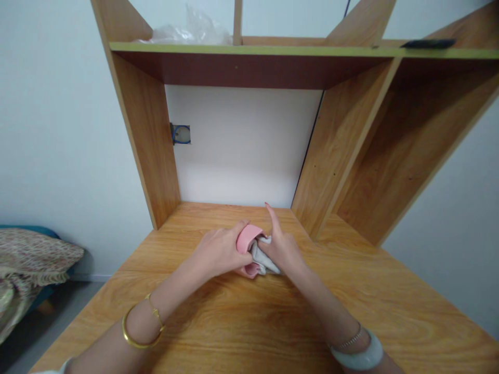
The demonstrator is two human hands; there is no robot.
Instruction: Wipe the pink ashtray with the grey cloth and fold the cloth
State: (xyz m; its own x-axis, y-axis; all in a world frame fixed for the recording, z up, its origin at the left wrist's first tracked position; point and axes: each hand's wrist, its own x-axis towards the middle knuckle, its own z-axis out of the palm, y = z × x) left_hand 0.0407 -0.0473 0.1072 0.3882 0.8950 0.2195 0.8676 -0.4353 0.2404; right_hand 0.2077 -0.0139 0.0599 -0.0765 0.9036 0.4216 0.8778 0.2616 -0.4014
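Observation:
A small bundle of pink and grey cloth (255,253), perhaps a sock, lies on the wooden desk (234,322) at its middle. My left hand (218,252) is closed around the pink edge of the cloth from the left. From the right, my right hand (283,249) grips the grey part, its index finger pointing up and away. Both hands meet over the bundle, which they partly hide. Gold bangles circle my left wrist, a white bangle my right.
A wooden hutch rises behind the desk, with an upright panel (150,135) on the left and slanted panels (351,156) on the right. Crumpled clear plastic (187,31) and a dark flat object (427,44) lie on the upper shelf. A patterned blanket (27,259) is at far left.

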